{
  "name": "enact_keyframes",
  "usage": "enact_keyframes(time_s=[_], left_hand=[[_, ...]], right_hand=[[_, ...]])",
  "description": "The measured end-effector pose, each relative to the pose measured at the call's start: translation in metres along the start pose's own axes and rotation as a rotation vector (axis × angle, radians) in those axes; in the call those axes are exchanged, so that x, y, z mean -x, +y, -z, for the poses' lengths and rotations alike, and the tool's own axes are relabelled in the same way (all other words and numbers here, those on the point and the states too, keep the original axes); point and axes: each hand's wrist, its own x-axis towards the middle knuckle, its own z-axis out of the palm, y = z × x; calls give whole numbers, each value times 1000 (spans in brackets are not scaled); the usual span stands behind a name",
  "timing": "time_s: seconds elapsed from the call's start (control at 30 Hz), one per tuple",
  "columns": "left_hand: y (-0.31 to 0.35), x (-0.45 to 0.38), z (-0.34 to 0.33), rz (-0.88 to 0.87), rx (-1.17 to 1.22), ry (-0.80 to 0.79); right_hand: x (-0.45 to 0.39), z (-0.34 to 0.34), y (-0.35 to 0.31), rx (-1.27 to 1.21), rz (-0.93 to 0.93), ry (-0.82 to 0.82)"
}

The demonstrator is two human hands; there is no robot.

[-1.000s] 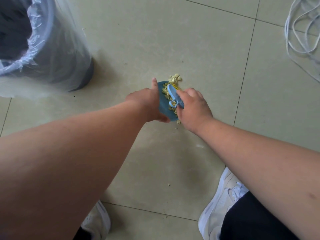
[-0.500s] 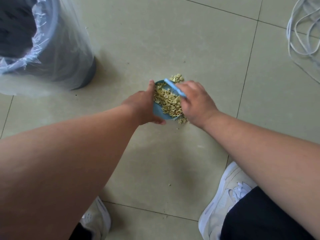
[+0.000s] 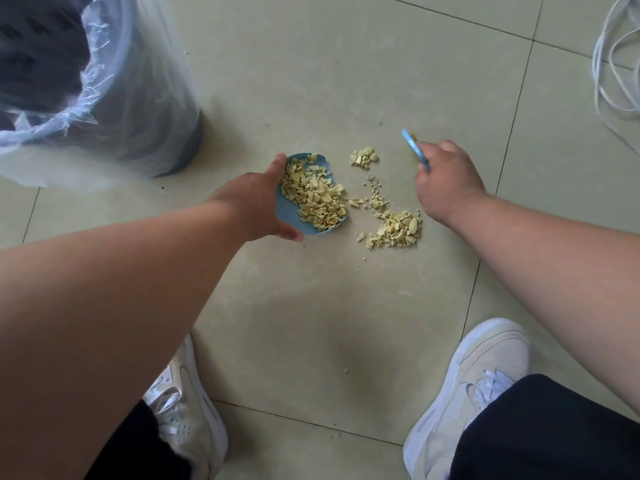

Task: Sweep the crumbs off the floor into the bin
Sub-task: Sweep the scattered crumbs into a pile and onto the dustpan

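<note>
A: How far along is the sweeping?

B: Partway, I'd judge. The pan [image 3: 313,199] is sitting on the floor [image 3: 311,81], tilted a little, and it's holding a good heap of crumbs [image 3: 317,194]. But a pile [image 3: 396,228] is lying just beside its lip, and a small clump [image 3: 364,156] is lying farther out. Nothing is going into the bin [image 3: 104,98] yet; it's standing well apart, up left.

A: What are the hands doing?

B: The left hand [image 3: 254,202] is reaching forward and gripping the pan's rim, thumb stretching along the far edge, fingers curling under the near side. The right hand [image 3: 446,181] is hovering beyond the loose crumbs, its fingers closing round the brush [image 3: 414,148], whose blue end is sticking out above the knuckles.

A: What's left?

B: Brushing in both loose heaps, then tipping the pan into the bin.
</note>
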Motion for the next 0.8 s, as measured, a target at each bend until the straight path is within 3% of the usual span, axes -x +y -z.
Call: enact_keyframes(time_s=[0.33, 0.8], left_hand=[[17, -7, 9, -6, -42, -36], [32, -5, 3, 47, -56, -31]], right_hand=[[25, -25, -59, -51, 204, -99], [62, -47, -93, -71, 249, -144]])
